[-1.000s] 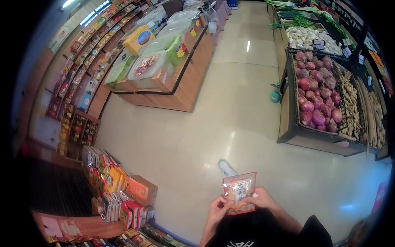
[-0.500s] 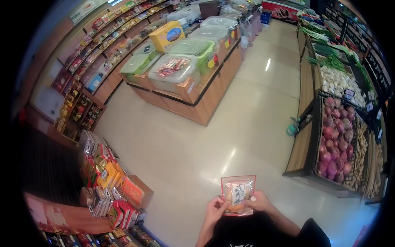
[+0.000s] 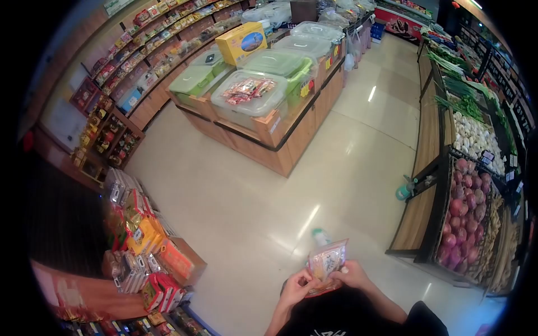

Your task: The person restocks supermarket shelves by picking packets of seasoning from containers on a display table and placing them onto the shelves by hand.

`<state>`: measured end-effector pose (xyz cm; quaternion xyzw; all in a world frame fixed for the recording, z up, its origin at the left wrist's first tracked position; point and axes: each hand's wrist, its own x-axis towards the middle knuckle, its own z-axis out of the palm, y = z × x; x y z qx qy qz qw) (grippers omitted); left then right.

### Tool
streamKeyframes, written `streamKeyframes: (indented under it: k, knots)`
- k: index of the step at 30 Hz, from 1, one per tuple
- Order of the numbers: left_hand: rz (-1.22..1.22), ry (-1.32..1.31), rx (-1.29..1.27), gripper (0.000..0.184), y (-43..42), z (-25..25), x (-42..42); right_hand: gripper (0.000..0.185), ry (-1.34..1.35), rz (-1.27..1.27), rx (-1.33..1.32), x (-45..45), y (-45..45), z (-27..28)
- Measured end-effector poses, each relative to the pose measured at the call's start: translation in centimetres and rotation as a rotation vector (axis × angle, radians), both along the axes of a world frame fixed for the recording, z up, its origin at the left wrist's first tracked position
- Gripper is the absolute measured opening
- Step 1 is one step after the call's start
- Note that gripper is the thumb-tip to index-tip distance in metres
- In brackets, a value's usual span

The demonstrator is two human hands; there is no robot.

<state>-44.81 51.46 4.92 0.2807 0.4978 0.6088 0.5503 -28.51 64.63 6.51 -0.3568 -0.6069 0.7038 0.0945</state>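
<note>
A clear-and-red food packet [image 3: 328, 262] with dark printed characters on a white label is held low in front of my body, tilted. My left hand [image 3: 297, 288] is closed, thumb and fingers pinched at the packet's lower left side. My right hand [image 3: 352, 274] grips its right edge, the thumb lying on the front. The packet's lower part is partly hidden by my fingers. Just beyond its top edge, a small green-and-white thing [image 3: 320, 237] shows against the floor; I cannot make out what it is.
Ahead stands a wooden display stand [image 3: 246, 143] with lidded plastic bins [image 3: 249, 112] and a yellow box [image 3: 241, 43]. To the right, a produce rack [image 3: 412, 235] holds red onions [image 3: 465, 213] and garlic [image 3: 473, 140]. Stacked packaged goods [image 3: 148, 235] fill the lower left.
The packet has tilted from facing me squarely to a slant, with its top leaning right. The green-and-white thing has come into view behind it. My view has shifted slightly left.
</note>
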Motion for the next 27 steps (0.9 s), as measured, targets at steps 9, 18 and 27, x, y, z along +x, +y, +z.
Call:
streamKeyframes:
  k: [9,18,27]
  knots:
    - [0.181,-0.175,-0.043,0.005,6.8,-1.1,-6.8,0.026,0.13,0.296,0.23,-5.5,9.3,0.8]
    - [0.173,0.051,-0.065,0.015,14.4,1.0,-17.9,0.02,0.216,0.202,0.273,-17.5,18.2,2.1]
    - [0.307,0.14,-0.25,0.022,19.8,1.4,-23.8,0.02,0.261,0.208,0.026,-25.0,21.8,-1.6]
